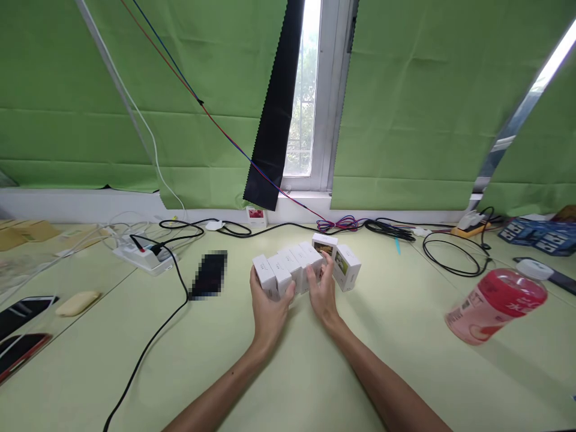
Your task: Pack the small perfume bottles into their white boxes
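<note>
While both your hands rest at the middle of the desk [405, 372], they close around a row of small white boxes [288, 270].
Your left hand [269, 312] clasps the row's left end, thumb pressed on a box front; your right hand [323, 292] grips the right part, fingers curled over the tops. 1 more box [347, 267] stands just beside the row, toward the far edge. A pink bottle [495, 305] lies tilted near the right edge, a black cable [153, 336] runs toward the near left corner, and a power strip [144, 257] sits left.
</note>
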